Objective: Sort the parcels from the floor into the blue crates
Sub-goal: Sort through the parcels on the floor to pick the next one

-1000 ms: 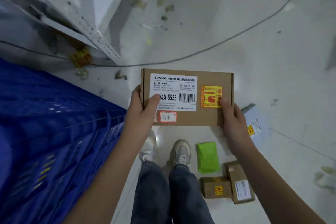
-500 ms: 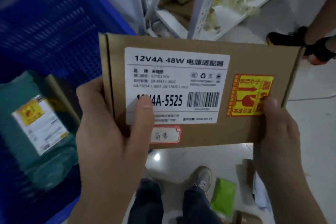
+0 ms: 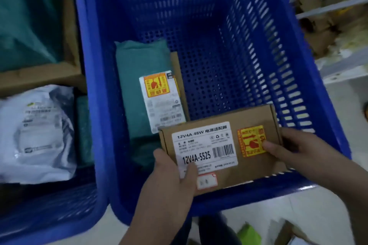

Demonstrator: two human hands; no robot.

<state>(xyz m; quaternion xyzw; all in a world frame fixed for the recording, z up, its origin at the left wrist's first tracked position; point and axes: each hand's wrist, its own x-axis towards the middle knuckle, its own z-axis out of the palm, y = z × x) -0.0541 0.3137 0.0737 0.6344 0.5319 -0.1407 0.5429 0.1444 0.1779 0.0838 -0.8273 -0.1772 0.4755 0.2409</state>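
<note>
From the head camera, your left hand (image 3: 171, 177) grips the lower left corner of the cardboard box (image 3: 223, 149), thumb lying over its white printed label (image 3: 203, 150). Your right hand (image 3: 298, 151) grips the box's right edge, thumb pressed on the yellow and red sticker (image 3: 252, 141). You hold the box label-up in the lower centre of the frame, inside the opening of the blue crate (image 3: 258, 55), at its near wall; whether its underside touches the crate's floor cannot be told.

Further in, at the centre of the frame, a teal mailer bag (image 3: 139, 69) lies on the crate's floor with a white shipping label (image 3: 163, 99) carrying its own yellow sticker. A brown flat carton (image 3: 177, 77) shows along the bag's right edge, partly under it.

On the left of the frame stands a second blue crate (image 3: 59, 223), touching the first. It holds a white plastic parcel (image 3: 35, 135), teal wrapping (image 3: 25, 16) in the upper left, and brown cardboard (image 3: 39, 75) between them.

In the upper right corner, pale shelves (image 3: 338, 65) carry blurred brown items. At the bottom right, a bright green packet (image 3: 250, 234) lies on the pale floor (image 3: 278, 209).
</note>
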